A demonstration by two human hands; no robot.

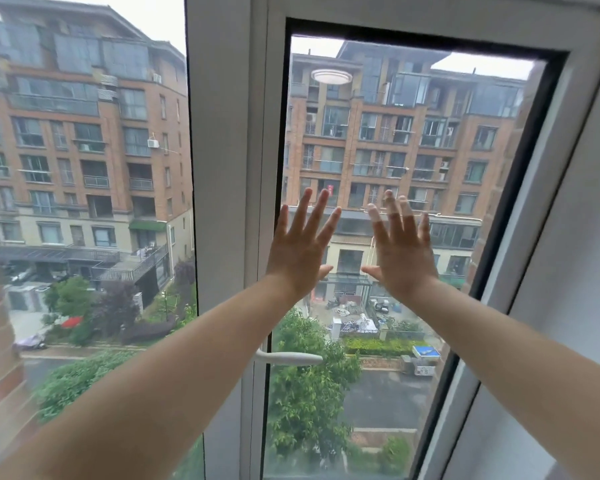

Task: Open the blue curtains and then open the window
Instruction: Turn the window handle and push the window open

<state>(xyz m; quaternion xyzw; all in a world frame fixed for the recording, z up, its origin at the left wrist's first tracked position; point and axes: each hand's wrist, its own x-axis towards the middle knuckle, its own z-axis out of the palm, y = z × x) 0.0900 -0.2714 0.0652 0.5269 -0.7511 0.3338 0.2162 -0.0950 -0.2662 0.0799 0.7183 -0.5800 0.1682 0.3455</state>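
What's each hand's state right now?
Left hand: open, fingers spread, flat against the clear glass window pane.
Right hand: open, fingers spread, flat against the same pane.

The white window frame (222,133) carried everything here, and it stood upright in the middle of the picture. On its right side it held a sash with a dark-edged glass pane (413,393), and on its left side a second pane (84,306). A white handle (291,358) sat on the left bar of the sash, in the lower middle, and pointed level to the right. The left hand (300,251) and the right hand (400,251) lay flat against the glass near the centre, with fingers spread upward and the thumbs near each other but apart.
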